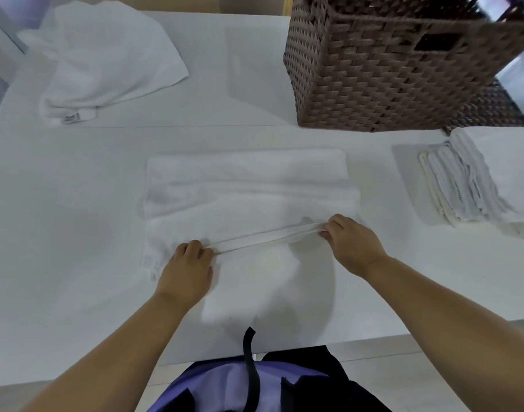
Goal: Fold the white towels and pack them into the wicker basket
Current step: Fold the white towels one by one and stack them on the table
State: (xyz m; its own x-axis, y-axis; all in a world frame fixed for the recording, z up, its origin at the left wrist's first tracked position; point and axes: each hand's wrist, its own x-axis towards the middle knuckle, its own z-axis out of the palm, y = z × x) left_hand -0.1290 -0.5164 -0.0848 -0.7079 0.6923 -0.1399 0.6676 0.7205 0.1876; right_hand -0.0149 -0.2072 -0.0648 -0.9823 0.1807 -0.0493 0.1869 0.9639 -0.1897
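Table: white top (76, 179), seen from above; its near edge runs just in front of the person's body.
Towel in work: white towel (245, 185) spread flat mid-table, already doubled over, long side running left to right; near edge raised into a taut ridge between the two hands.
Left hand: left hand (189, 269) at the towel's near-left part, knuckles up, fingers curled under, pinching the lifted edge.
Right hand: right hand (352, 242) further right and slightly further from the body, fingers curled, pinching the same edge; fabric stretched straight between the hands.
Basket: brown wicker basket (373, 69) on the far right of the table, beyond the towel and apart from it; handle slot in one wall; inside not visible.
Folded stack: pile of folded white towels (474, 182) at right, just in front of the basket, layered edges facing the spread towel.
Loose heap: crumpled white towels (103, 58) at far left, well apart from the rest, a small label at the near edge.
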